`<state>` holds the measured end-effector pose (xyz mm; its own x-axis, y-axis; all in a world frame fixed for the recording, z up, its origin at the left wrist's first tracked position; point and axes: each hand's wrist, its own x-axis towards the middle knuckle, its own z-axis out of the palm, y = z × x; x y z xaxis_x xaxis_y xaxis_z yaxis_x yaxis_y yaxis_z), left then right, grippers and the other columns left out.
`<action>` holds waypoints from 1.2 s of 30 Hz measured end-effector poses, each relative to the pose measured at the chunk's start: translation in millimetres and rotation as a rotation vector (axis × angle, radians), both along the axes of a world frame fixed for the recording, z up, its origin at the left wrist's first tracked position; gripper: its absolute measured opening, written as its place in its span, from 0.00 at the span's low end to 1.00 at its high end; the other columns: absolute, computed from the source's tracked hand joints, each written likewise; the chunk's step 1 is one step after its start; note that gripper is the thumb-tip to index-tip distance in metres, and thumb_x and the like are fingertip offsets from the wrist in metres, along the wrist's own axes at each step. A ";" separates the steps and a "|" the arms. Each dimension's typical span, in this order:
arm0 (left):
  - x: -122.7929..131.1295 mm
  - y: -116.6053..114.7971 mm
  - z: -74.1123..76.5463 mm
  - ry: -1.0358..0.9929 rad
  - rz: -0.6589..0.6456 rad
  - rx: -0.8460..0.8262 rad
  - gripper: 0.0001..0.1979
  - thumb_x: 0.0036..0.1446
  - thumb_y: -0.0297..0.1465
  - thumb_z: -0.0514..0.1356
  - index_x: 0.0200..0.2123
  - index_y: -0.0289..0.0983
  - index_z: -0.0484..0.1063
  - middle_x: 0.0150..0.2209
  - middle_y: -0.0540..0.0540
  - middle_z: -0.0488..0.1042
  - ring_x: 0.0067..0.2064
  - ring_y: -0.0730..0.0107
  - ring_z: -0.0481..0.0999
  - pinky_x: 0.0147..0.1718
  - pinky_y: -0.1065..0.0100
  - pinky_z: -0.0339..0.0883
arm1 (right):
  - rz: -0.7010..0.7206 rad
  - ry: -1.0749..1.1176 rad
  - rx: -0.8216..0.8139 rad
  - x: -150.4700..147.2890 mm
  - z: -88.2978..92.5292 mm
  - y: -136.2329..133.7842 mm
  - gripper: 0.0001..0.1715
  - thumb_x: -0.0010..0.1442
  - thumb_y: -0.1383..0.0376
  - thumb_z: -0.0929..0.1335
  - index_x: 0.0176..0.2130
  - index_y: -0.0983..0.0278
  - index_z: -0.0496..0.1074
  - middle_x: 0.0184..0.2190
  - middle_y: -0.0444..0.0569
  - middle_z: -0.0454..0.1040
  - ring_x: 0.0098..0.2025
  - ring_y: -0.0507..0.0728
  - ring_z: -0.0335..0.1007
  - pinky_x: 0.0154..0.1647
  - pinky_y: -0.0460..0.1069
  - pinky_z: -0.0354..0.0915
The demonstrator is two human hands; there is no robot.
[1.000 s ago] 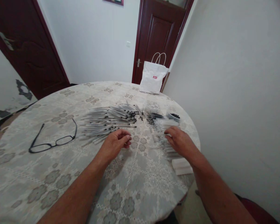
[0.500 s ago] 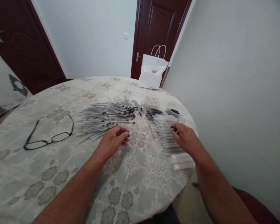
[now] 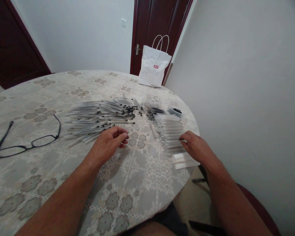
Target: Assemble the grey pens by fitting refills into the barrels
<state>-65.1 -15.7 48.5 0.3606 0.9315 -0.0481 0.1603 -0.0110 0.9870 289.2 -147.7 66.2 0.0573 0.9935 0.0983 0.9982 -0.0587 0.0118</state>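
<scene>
My left hand [image 3: 114, 139] hovers over the tablecloth with its fingers curled and thumb pressed near the index finger; whatever may be in it is hidden. Beside it spreads a pile of slim pale tubes with black ends [image 3: 105, 113]. My right hand [image 3: 193, 144] is at the right ends of a stack of translucent white tubes [image 3: 168, 129]. Its thumb and index finger are bent together there, and I cannot make out what they grip. Dark, thin pointed pieces [image 3: 156, 113] lie behind that stack. A single tube [image 3: 152, 130] rests between the two piles.
Black eyeglasses [image 3: 27, 148] lie at the left. A small bowl of black pieces [image 3: 175, 112] and a clear plastic bag [image 3: 153, 101] sit behind the white stack. White wrapped tubes [image 3: 184, 160] lie near the table edge. A white paper bag [image 3: 154, 67] stands at the back.
The view has turned slightly, so everything on the table appears shifted left and up. My right hand stays at the stack's right ends; my left hand keeps its curled shape.
</scene>
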 end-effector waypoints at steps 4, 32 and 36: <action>-0.7 -0.9 3.1 0.017 0.016 0.004 0.15 0.51 0.43 0.66 0.35 0.37 0.76 0.31 0.45 0.80 0.30 0.64 0.80 0.30 0.65 0.75 | -0.034 -0.015 -0.004 -2.3 -2.2 1.5 0.12 0.67 0.68 0.65 0.47 0.62 0.77 0.47 0.53 0.75 0.47 0.59 0.74 0.47 0.50 0.66; -11.6 4.7 2.7 -0.199 0.283 -0.001 0.15 0.54 0.37 0.62 0.42 0.36 0.72 0.40 0.43 0.79 0.32 0.68 0.78 0.28 0.66 0.76 | 0.240 0.039 -0.025 -162.6 4.2 132.1 0.18 0.70 0.68 0.61 0.54 0.67 0.74 0.49 0.60 0.74 0.49 0.62 0.73 0.51 0.52 0.65; -12.2 4.8 4.6 -0.226 0.313 -0.020 0.14 0.54 0.35 0.61 0.43 0.36 0.72 0.41 0.42 0.78 0.31 0.69 0.77 0.26 0.68 0.75 | 0.193 0.003 -0.064 -167.8 -15.3 166.1 0.18 0.70 0.70 0.60 0.54 0.67 0.73 0.51 0.62 0.73 0.52 0.61 0.73 0.53 0.51 0.64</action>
